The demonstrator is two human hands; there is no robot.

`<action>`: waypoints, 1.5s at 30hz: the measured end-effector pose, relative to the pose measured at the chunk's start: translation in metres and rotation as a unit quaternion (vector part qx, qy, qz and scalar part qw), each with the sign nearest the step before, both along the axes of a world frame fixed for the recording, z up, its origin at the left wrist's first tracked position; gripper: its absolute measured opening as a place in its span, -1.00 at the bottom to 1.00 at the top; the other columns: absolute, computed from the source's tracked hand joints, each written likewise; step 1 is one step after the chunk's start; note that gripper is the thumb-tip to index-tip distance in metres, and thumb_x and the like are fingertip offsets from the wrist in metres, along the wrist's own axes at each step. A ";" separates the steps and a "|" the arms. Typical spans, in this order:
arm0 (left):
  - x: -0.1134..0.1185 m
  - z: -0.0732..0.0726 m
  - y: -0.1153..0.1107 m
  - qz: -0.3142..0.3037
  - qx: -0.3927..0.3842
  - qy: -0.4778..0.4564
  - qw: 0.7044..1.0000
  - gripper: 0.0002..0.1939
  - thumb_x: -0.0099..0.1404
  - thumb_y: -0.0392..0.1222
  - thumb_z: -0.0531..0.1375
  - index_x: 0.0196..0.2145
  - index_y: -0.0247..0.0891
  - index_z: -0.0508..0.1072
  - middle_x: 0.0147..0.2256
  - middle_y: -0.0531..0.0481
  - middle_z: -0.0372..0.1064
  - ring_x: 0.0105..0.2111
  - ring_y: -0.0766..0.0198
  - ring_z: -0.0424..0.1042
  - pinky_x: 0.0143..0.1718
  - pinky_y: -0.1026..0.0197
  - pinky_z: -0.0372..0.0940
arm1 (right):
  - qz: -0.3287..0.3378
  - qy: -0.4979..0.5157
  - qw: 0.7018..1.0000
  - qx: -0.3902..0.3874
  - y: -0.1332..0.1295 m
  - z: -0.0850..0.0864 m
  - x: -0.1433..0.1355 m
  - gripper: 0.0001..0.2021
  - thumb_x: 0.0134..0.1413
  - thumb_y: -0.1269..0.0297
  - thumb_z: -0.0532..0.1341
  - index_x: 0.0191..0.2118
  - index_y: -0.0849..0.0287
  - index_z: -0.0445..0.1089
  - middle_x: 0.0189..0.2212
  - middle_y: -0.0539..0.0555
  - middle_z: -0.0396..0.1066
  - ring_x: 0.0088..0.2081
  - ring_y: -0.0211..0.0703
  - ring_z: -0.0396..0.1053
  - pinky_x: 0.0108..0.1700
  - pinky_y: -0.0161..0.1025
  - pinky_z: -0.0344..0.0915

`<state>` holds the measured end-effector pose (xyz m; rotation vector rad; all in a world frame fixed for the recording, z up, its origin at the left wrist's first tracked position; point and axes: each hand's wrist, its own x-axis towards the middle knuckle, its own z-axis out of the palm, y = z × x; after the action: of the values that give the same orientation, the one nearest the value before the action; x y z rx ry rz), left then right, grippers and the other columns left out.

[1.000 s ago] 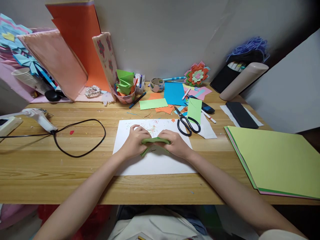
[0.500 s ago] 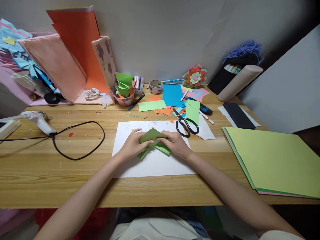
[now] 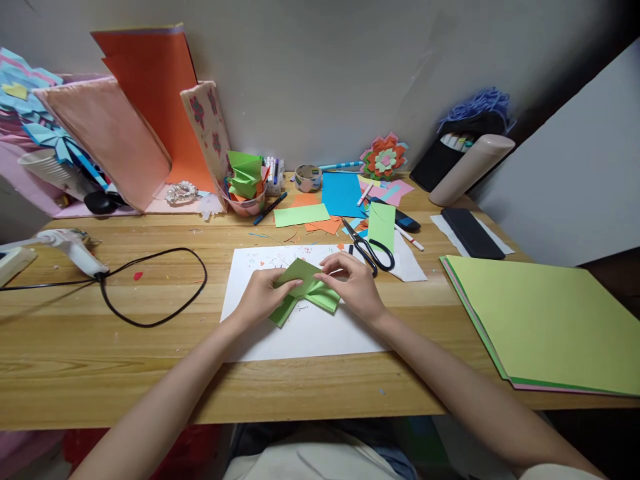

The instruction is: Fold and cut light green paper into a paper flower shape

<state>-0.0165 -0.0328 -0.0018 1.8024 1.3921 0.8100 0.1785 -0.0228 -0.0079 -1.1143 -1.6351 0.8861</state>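
Observation:
A piece of folded green paper (image 3: 299,275) is held above a white sheet (image 3: 320,337), its upper part a flat peak and its lower flaps spread to both sides. My left hand (image 3: 263,290) pinches its left side between thumb and fingers. At the right corner, my right hand (image 3: 353,283) has thumb and forefinger closed on the paper's edge, its other fingers curled. Black-handled scissors (image 3: 369,250) lie just beyond my right hand. Small marks and paper bits dot the white sheet's far part.
A glue gun (image 3: 75,252) with a looped black cord sits left. Behind are a cup of paper scraps (image 3: 246,200), a tape roll (image 3: 308,178), blue paper (image 3: 343,193) and a layered paper flower (image 3: 385,157). Coloured sheets (image 3: 555,320) and a dark phone-like slab (image 3: 473,233) lie right.
My right hand has lifted and shifted slightly right along the green paper's edge, its fingers more curled. The paper's right flap shows more. My left hand keeps its hold.

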 end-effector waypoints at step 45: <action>-0.002 0.004 0.001 0.053 -0.140 -0.110 0.983 -0.66 0.02 0.04 0.24 -0.47 -0.36 0.43 -0.57 0.04 0.31 -0.58 0.37 0.24 -0.59 0.34 0.09 | -0.121 -0.283 0.944 -0.119 0.040 0.013 0.072 -0.76 -0.04 0.10 0.18 -0.37 0.20 0.33 -0.31 0.14 0.40 -0.25 -0.07 0.35 -0.25 -0.20 0.22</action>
<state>-0.0181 -0.0313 0.0024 1.3914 1.3886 0.7978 0.2503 0.0169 0.0054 -1.8237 -1.8138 0.6433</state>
